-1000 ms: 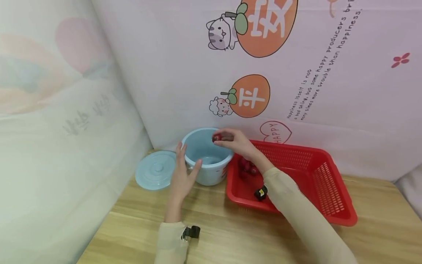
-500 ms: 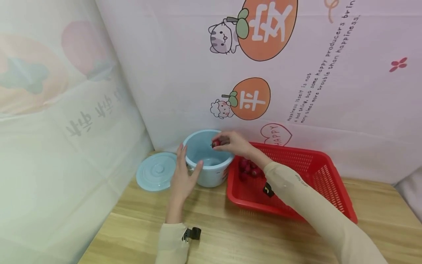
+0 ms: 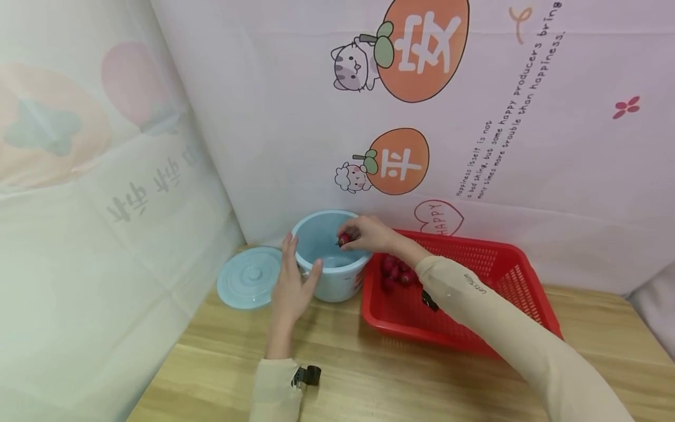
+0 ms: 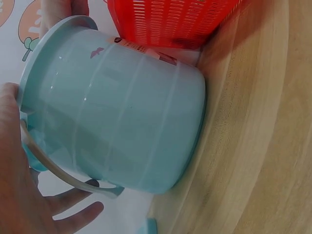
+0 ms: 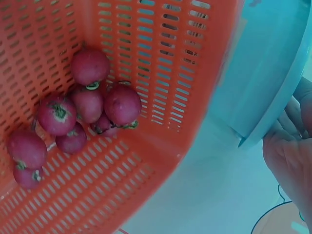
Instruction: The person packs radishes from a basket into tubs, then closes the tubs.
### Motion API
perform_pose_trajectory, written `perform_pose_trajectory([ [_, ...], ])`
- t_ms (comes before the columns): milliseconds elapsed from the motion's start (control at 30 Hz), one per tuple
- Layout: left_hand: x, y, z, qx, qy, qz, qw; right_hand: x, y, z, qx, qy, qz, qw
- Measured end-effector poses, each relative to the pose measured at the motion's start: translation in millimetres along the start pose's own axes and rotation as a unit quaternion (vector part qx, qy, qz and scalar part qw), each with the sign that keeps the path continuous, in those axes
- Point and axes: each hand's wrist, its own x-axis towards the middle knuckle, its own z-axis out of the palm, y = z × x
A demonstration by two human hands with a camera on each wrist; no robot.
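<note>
My right hand (image 3: 369,233) pinches a small red radish (image 3: 344,239) over the mouth of a light blue bucket (image 3: 337,284). In the right wrist view that hand (image 5: 292,146) shows only partly, at the bucket's rim, and the radish is hidden. My left hand (image 3: 290,287) is at the bucket's near left side, thumb and fingers spread and fairly straight by the rim. The left wrist view shows these fingers (image 4: 78,217) beside the bucket's pale handle (image 4: 63,175). Several more radishes (image 5: 58,114) lie in a corner of the red plastic basket (image 3: 390,325).
A round blue lid (image 3: 250,278) lies on the wooden table (image 3: 369,381), left of the bucket. The basket stands close on the bucket's right, under my right forearm. A printed white cloth (image 3: 295,146) hangs behind, and another covers the left side.
My right hand has lowered slightly with the radish, toward the bucket's inside. The right forearm has swung a little outward. The left hand stays by the bucket.
</note>
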Motion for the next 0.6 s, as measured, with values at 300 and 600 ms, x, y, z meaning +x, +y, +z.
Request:
perform_pose_trajectory([
  [300,2.1,-0.5,-0.4,0.008,-0.003,-0.008,0.9999,3.1,-3.8,1.9,-0.054,-0.025,-0.012,0.998],
  [600,1.8,-0.4,0.4,0.002,0.003,-0.003,1.0,4.7,-6.9,2.3,-0.084,-0.048,-0.013,0.995],
])
